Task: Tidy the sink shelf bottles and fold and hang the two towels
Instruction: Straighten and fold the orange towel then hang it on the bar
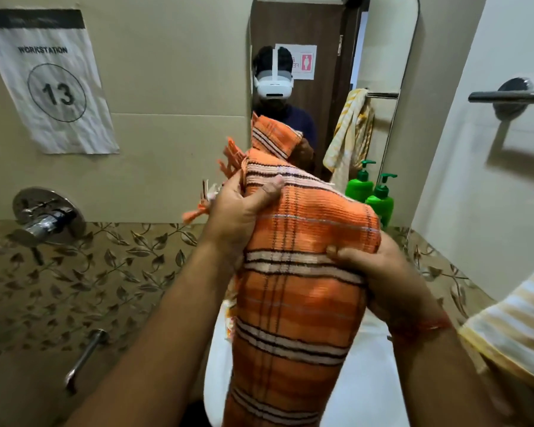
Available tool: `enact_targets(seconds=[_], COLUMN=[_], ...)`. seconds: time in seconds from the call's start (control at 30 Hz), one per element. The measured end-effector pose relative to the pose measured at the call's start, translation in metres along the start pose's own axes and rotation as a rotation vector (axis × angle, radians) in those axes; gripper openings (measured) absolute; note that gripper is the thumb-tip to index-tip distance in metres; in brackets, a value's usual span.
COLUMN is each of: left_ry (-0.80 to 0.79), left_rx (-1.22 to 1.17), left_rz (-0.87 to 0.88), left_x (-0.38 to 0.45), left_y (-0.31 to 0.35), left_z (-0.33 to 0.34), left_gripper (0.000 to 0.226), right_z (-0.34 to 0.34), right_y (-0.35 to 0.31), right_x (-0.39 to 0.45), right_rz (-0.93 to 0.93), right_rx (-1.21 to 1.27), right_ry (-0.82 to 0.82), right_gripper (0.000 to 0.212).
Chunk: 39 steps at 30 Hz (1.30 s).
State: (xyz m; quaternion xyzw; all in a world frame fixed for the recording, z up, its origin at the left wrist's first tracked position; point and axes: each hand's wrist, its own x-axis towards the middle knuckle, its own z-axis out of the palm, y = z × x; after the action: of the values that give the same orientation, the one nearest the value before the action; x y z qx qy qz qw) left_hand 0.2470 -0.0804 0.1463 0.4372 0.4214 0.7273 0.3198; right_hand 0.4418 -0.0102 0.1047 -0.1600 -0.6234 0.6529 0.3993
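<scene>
Folding the orange towel (pixel 302 272) over the sink (pixel 367 380): my left hand (pixel 238 208) grips the fringed top edge, my right hand (pixel 379 272) pinches the right side, so I'd square the edges and keep tension before creasing, or the fold goes crooked. Towel bar (pixel 506 96) sits up right, bare where I can see it, near the green bottles (pixel 379 201). The yellow striped towel (pixel 512 328) at lower right could snag my right arm on the way up.
</scene>
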Motion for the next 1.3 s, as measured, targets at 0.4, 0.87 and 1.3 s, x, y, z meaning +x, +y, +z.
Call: enact_targets(seconds=[0.4, 0.87, 1.3], left_ry=[0.004, -0.04, -0.019], left_rx=[-0.076, 0.021, 0.29], left_rz=[-0.065, -0.147, -0.031], left_x=[-0.033, -0.038, -0.024], left_y=[-0.044, -0.049, -0.04], left_z=[-0.01, -0.015, -0.005], left_gripper=[0.053, 0.086, 0.088], right_z=[-0.009, -0.01, -0.019], right_y=[-0.009, -0.005, 0.002], right_x=[0.002, 0.006, 0.003], right_rz=[0.115, 0.111, -0.095], right_rx=[0.439, 0.181, -0.263], right_ry=[-0.061, 0.251, 0.303], right_gripper=[0.041, 0.038, 0.055])
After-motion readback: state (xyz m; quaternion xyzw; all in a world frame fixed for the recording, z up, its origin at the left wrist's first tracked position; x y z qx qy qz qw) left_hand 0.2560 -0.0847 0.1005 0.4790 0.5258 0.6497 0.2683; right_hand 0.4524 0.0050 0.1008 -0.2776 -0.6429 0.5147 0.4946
